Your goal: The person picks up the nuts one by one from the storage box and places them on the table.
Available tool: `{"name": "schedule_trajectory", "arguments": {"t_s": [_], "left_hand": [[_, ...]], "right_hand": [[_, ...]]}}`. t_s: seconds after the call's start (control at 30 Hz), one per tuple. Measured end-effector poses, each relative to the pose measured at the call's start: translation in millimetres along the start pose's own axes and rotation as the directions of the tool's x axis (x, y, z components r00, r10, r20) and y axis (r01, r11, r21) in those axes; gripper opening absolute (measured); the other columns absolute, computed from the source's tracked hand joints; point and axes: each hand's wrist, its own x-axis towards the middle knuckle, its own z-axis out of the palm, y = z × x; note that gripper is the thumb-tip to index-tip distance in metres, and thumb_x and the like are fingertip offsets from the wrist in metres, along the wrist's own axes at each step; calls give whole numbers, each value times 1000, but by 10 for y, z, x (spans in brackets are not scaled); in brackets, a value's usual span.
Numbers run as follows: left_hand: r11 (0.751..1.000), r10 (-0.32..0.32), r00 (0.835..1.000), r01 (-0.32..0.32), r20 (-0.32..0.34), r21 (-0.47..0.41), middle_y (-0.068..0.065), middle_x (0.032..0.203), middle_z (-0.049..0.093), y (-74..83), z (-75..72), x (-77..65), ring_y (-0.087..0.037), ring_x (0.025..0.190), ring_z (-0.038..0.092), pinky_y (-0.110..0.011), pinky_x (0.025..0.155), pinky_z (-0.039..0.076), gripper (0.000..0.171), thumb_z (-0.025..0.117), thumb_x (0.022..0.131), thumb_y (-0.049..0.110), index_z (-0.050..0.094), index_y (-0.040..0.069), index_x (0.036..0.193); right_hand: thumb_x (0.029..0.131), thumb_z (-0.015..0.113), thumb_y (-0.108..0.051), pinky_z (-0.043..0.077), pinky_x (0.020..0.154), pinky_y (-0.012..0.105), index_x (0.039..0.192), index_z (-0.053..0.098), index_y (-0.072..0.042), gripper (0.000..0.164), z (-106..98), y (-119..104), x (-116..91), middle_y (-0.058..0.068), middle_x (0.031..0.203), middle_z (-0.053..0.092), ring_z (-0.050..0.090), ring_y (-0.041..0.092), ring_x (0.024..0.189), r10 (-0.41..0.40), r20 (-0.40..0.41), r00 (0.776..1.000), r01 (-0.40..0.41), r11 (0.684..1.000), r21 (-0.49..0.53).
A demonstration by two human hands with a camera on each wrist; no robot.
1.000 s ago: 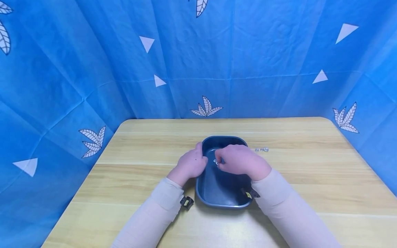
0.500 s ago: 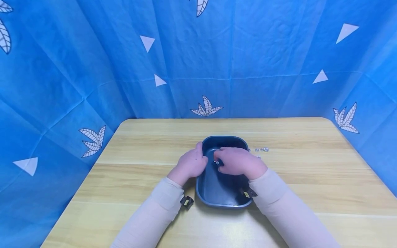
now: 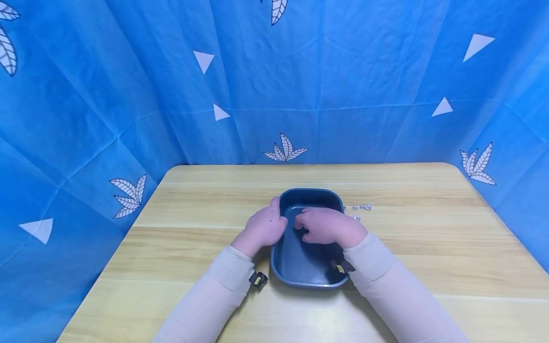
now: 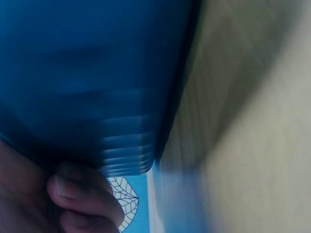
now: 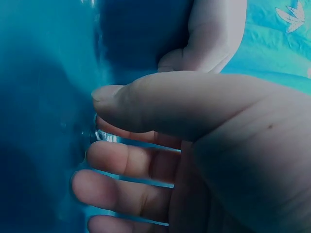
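A dark blue plastic bin (image 3: 309, 286) with rounded corners lies on the table in the head view. My left hand (image 3: 267, 226) grips its left wall, thumb on the inner side and fingers outside; in the left wrist view these fingers (image 4: 85, 194) are curled against the outer wall. My right hand (image 3: 329, 226) reaches down inside the bin, its fingers bent and thumb held apart from them. Close to the index finger is a small shiny metal ring, like a nut (image 5: 99, 135), partly covered by the fingers in the right wrist view.
Several small shiny metal pieces (image 3: 362, 207) lie on the wooden table (image 3: 429, 238) just right of the bin, one piece (image 3: 357, 218) a little nearer. A blue patterned curtain (image 3: 274, 85) hangs behind and beside the table.
My right hand has shifted slightly left and nearer within the bin, now covering most of the small rings seen there before. A piece on the table has come into view. My left hand stays put.
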Motion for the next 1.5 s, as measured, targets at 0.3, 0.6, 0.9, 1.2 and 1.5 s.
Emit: {"name": "schedule_trajectory", "arguments": {"t_s": [0.3, 0.6, 0.9, 1.2, 1.5], "left_hand": [[1000, -3, 1000, 3, 1, 8, -8, 72, 58, 11, -11, -8, -23, 57, 58, -38, 57, 47, 68, 45, 104, 28, 16, 0, 159], [1000, 1, 1000, -1, -2, 13, -8, 73, 57, 6, -4, -1, -23, 59, 58, -38, 58, 46, 68, 45, 104, 27, 17, -1, 159], [1000, -3, 1000, 3, 0, 3, -8, 73, 57, -1, -3, 0, -24, 58, 58, -38, 58, 46, 68, 44, 104, 27, 16, 0, 160], [1000, 2, 1000, -2, -4, 13, -8, 74, 57, -10, 6, 11, -23, 59, 58, -38, 58, 46, 68, 44, 103, 27, 17, -1, 159], [1000, -2, 1000, 2, -8, 3, -8, 72, 57, -3, 7, 7, -23, 57, 58, -38, 57, 47, 69, 45, 103, 27, 17, 0, 159]], "right_hand": [[89, 75, -18, 51, 93, 38, 118, 70, -14, 30, 1, 5, -9, 0, 113, 67, 59, 18, 99, 35, -15, 999, -35, 999, -9], [89, 75, -17, 49, 97, 37, 119, 72, -14, 30, 20, 4, 12, -1, 112, 69, 57, 17, 107, 33, -7, 999, -33, 999, -20], [88, 70, -5, 53, 85, 35, 103, 72, -11, 17, 29, 15, 9, 1, 96, 68, 59, 16, 84, 4, -10, 1000, -4, 1000, -19], [87, 66, -2, 45, 68, 30, 81, 60, -18, 18, 39, 20, 4, -4, 72, 55, 52, 15, 69, 50, 7, 999, -49, 998, -37], [85, 62, 1, 44, 65, 31, 74, 58, -19, 23, 48, 42, -1, -3, 67, 54, 52, 16, 65, 81, 18, 997, -80, 996, -38]]}}
